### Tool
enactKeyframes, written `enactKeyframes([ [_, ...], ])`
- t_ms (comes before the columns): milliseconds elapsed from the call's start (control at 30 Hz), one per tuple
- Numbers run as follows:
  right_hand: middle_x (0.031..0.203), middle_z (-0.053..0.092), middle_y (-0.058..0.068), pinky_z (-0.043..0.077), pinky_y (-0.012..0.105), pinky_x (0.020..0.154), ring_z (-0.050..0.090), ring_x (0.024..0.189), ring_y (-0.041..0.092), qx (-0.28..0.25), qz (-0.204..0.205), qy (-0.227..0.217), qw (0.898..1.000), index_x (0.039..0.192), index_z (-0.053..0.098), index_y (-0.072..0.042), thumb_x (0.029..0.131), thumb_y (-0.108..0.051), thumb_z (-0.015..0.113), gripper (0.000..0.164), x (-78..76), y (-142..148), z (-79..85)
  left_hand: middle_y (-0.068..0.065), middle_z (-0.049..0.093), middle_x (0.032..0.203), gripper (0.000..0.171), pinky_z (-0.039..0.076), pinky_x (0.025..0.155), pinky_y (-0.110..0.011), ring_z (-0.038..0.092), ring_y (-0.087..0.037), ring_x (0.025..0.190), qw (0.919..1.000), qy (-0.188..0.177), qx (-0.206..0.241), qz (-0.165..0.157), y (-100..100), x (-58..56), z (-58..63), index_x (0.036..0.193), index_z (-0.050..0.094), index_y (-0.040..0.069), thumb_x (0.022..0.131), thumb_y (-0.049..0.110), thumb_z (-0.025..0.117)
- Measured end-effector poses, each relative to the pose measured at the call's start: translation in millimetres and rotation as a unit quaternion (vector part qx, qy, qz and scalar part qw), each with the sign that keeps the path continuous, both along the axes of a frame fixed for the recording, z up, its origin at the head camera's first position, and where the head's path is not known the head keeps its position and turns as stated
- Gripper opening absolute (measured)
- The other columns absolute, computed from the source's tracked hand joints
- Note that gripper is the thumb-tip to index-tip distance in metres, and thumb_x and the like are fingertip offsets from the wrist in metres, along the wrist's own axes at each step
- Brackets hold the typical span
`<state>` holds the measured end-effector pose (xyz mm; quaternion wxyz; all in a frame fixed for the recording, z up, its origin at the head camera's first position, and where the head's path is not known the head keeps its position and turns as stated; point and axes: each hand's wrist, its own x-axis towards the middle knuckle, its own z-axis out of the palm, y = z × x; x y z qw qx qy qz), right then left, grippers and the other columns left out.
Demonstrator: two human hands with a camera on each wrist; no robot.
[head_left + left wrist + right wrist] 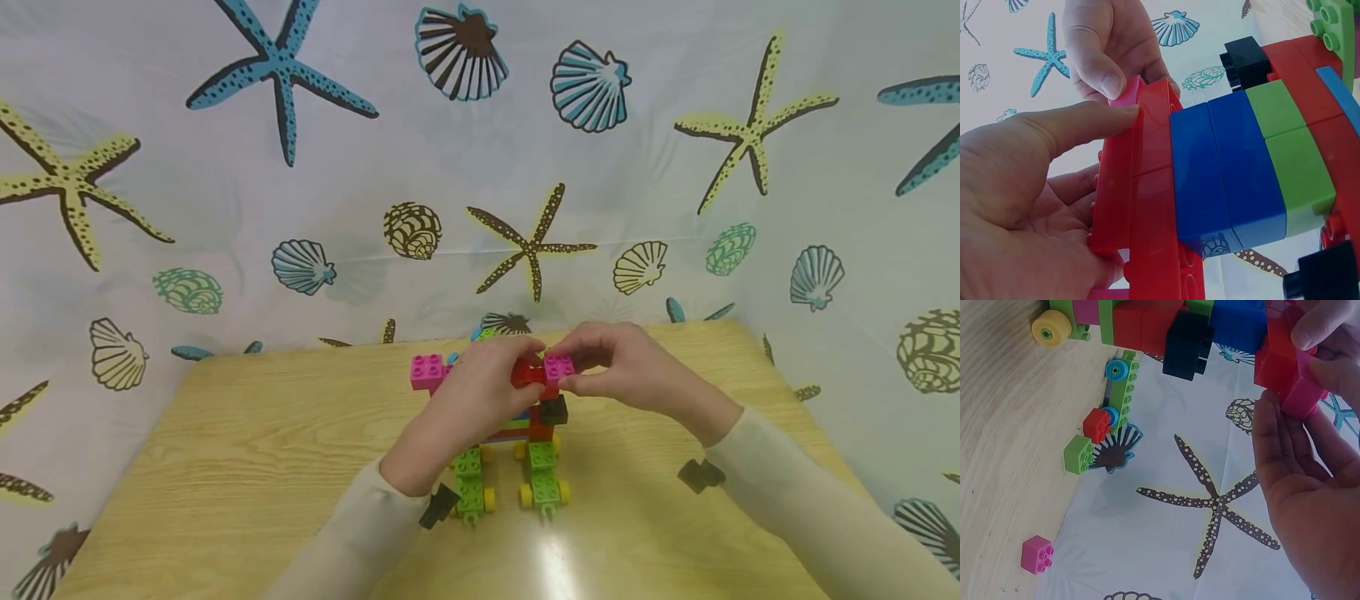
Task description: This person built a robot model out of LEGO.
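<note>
A tall toy brick structure stands on the table, with blue bricks [1229, 162], light green bricks [1300, 156] and black bricks [1247, 59] stacked in it. Along its top runs a row of red bricks [1150, 156], which my left hand [483, 375] grips with the thumb on the near face and fingers behind. At the row's right end, a pink brick [558, 367] is pinched between thumb and fingers of my right hand [633, 367]. That brick [1302, 390] touches the red one beside it; whether it is pressed fully on I cannot tell. Another pink brick [427, 369] sits at the left end.
Two green wheeled bases [543, 483] with yellow wheels carry the structure. Behind it, the right wrist view shows a loose green brick [1077, 455], a red brick [1095, 425], a pink brick [1036, 554] and a green wheeled piece [1124, 390]. A patterned cloth [360, 183] surrounds the wooden table [285, 417].
</note>
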<state>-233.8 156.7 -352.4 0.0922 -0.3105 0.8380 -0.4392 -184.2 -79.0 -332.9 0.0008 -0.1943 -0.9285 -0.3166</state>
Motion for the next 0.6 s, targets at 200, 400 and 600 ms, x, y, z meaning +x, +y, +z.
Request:
enactKeyframes([
  [200,0.124,0.079,0.007,0.065,0.052,0.11,0.075,0.115,0.023,0.006,0.005,0.013,1.0,0.131,0.081,-0.01,0.099,-0.009,0.083,0.033,-1.2,-0.4,0.7,-0.01,0.078,0.136,0.049,0.068,0.097,-0.039,0.073,-0.024,0.113,1.0,0.001,-0.002,-0.004,-0.6,-1.0,-1.0,0.145,0.072,0.007,0.099,0.014,0.087],
  [400,0.131,0.077,0.009,0.066,0.045,0.107,0.076,0.119,0.026,0.002,-0.01,-0.026,1.0,0.136,0.079,-0.012,0.101,-0.014,0.082,0.035,0.3,-0.4,-1.1,-0.009,0.079,0.134,0.047,0.069,0.095,-0.037,0.073,-0.023,0.109,1.0,0.005,-0.002,-0.007,-1.0,-1.6,-0.7,0.143,0.074,0.008,0.099,0.016,0.088],
  [600,0.139,0.077,0.009,0.066,0.039,0.106,0.075,0.125,0.026,-0.043,-0.033,-0.088,0.995,0.139,0.076,-0.014,0.104,-0.023,0.082,0.037,1.8,3.8,-8.5,-0.005,0.082,0.123,0.036,0.068,0.088,-0.035,0.074,-0.019,0.104,0.9999,0.013,0.006,-0.007,0.1,-1.8,-2.3,0.132,0.079,0.011,0.101,0.028,0.086],
])
